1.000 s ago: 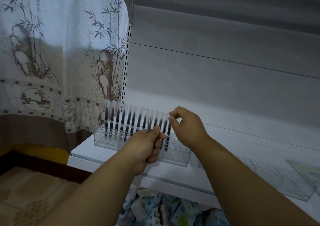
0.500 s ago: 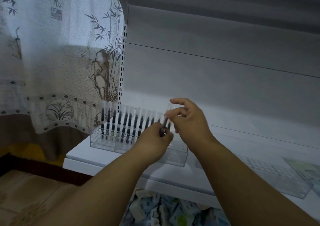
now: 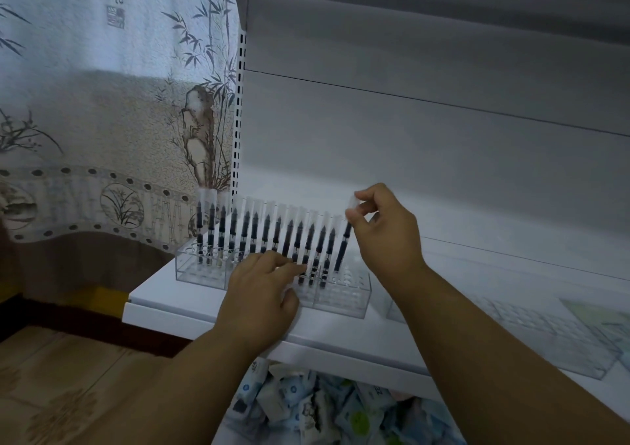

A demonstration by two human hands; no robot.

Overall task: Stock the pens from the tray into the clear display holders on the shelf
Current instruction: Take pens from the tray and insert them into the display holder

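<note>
A row of dark pens point(image 3: 254, 235) with clear caps stands upright in the clear display holder point(image 3: 344, 299) on the white shelf point(image 3: 191, 308). My right hand point(image 3: 385, 230) pinches the clear cap of one more pen point(image 3: 342, 248). That pen is tilted, and its lower end is at the holder's top, just right of the row. My left hand point(image 3: 264, 288) is in front of the holder with its fingers loosely stretched toward the pens. I see nothing held in it. The tray is not in view.
A second clear holder point(image 3: 552, 339) with no pens lies further right on the shelf. A pile of small packets point(image 3: 306, 410) fills the space below the shelf. A patterned curtain point(image 3: 102, 121) hangs on the left, and the shelf's back panel is close behind.
My right hand took a pen from my left hand and carried it right to the end of the row. My left hand dropped toward the front of the holder.
</note>
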